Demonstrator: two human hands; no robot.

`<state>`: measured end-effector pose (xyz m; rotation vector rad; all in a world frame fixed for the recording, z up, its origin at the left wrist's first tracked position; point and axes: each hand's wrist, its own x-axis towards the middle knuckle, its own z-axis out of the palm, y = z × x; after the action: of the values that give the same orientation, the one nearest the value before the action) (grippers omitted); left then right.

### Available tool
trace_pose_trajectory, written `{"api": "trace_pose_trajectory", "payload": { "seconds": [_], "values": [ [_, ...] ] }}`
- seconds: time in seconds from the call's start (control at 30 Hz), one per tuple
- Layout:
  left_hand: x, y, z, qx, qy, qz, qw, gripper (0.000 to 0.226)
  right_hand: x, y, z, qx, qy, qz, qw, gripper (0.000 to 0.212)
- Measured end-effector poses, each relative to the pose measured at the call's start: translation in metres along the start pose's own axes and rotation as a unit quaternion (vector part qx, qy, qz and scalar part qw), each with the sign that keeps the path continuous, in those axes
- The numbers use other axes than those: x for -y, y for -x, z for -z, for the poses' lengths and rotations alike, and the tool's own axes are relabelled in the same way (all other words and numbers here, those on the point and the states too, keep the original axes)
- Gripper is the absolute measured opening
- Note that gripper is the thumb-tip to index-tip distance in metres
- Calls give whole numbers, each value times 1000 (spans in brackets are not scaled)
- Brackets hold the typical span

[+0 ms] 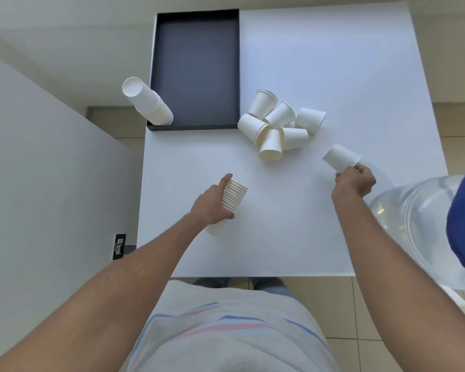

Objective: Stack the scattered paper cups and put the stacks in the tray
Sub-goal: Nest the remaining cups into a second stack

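Observation:
My left hand (211,201) grips a stack of white paper cups (234,196) held on its side over the white table (333,76). My right hand (356,181) pinches a single paper cup (338,157) by its rim, to the right of the stack. Between and beyond the hands lies a pile of several loose cups (277,124), tipped on their sides. A tall stack of cups (148,104) stands upside down in the near left corner of the dark tray (196,127), leaning left in this view.
The tray sits at the table's far left. A large clear water bottle (419,224) with a blue part stands off the table's right edge. A wall socket (120,245) shows at the left, below the table edge. Tiled floor surrounds the table.

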<state>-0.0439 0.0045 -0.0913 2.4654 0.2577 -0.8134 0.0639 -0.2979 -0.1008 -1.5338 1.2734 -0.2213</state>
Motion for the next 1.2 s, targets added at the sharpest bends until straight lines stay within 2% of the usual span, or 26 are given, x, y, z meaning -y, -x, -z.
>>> {"api": "trace_pose_trajectory", "payload": {
  "seconds": [0.1,0.17,0.37,0.5,0.77,0.9,1.03,1.1,1.2],
  "values": [
    [-2,-1,1,3,-3,-10,1000,112,-15,31,-9,38,70,68,994,28],
    [-4,-1,3,10,-13,-19,1000,112,-32,54,-12,91,115,111,983,25],
    [-10,-3,10,31,-46,-43,998,116,-64,113,-23,268,146,236,922,23],
    [-3,-3,15,47,-56,-38,997,121,-60,124,-26,340,132,247,898,19],
    [-8,-9,15,50,-58,-60,995,126,-50,127,-32,386,190,332,839,16],
    [-13,-16,15,31,-58,-55,996,126,-52,130,-37,459,233,299,804,17],
    [-4,-20,14,22,-73,-42,996,123,-46,123,-44,541,294,259,744,19],
    [-1,-22,15,18,-78,-29,996,119,-36,122,-51,511,294,265,763,23],
    [2,-28,18,-1,-76,2,997,112,-16,118,-76,387,278,244,845,33]
  ]
}}
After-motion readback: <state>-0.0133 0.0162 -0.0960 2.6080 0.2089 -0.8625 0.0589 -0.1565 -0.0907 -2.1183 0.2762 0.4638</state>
